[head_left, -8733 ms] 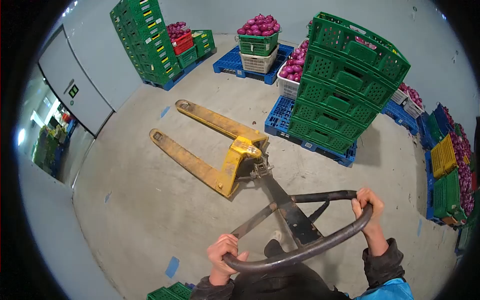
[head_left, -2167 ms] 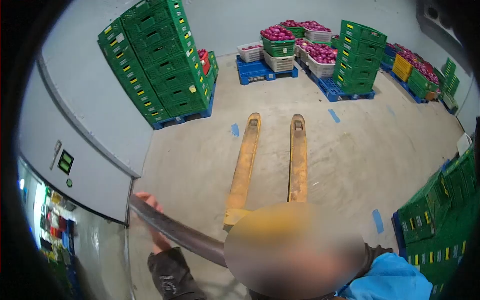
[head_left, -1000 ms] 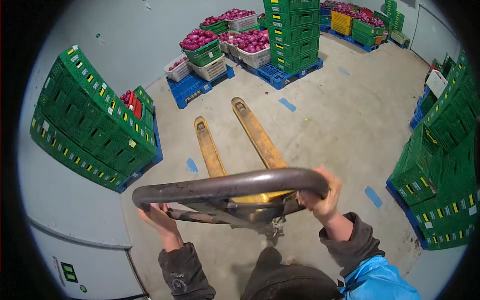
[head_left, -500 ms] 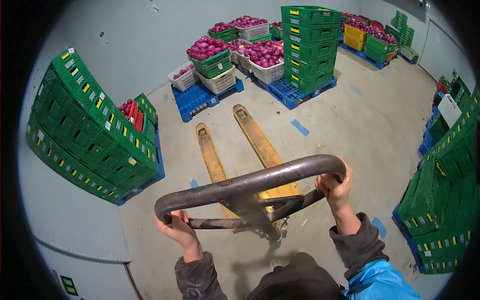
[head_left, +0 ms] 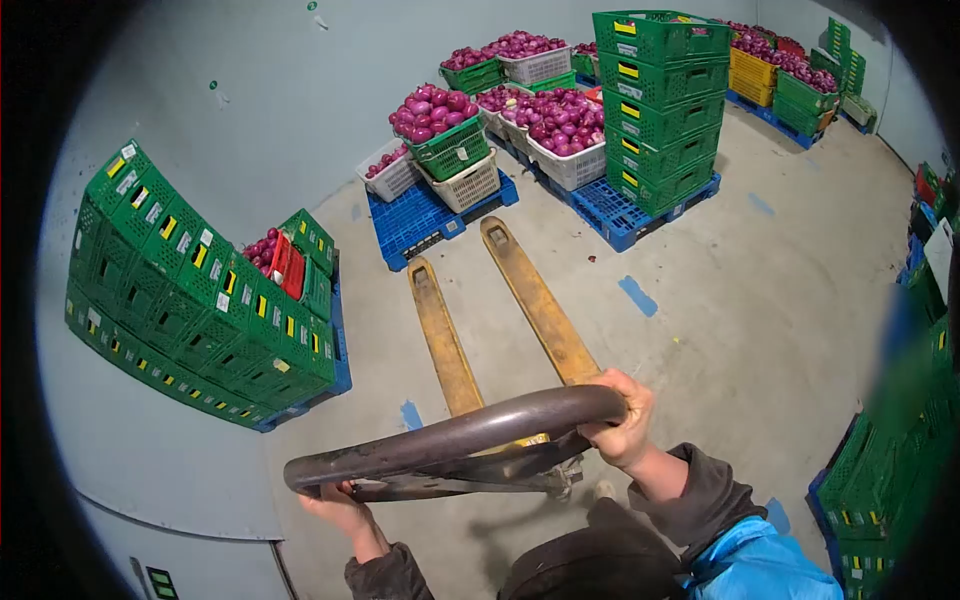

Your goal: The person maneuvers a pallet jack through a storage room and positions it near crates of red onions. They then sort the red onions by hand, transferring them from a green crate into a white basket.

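Both my hands grip the dark, worn metal loop handle [head_left: 450, 435] of a pallet jack. My left hand [head_left: 342, 512] is closed round the loop's left end, its fingers partly hidden beneath the bar. At the right end, my right hand [head_left: 622, 425] wraps the bend with its knuckles on top. Beyond the handle, two yellow forks [head_left: 540, 310] stretch forward low over the floor. Their tips lie close to the near edge of a blue pallet [head_left: 400, 225]. On that pallet stand a green crate [head_left: 455, 150] heaped with red onions [head_left: 435, 112] and white crates [head_left: 468, 185].
A tall stack of green crates [head_left: 665, 130] stands on another blue pallet [head_left: 640, 222]. Stacked green crates [head_left: 190, 290] line the left wall; more crates [head_left: 850, 490] rise at right. Farther back are a yellow crate [head_left: 752, 75] and more onions. Blue marks [head_left: 637, 296] dot the floor [head_left: 720, 320].
The handle has tipped lower and its right end has swung left and nearer to me, both hands moving with it. The view has shifted, so the pallets appear farther right.
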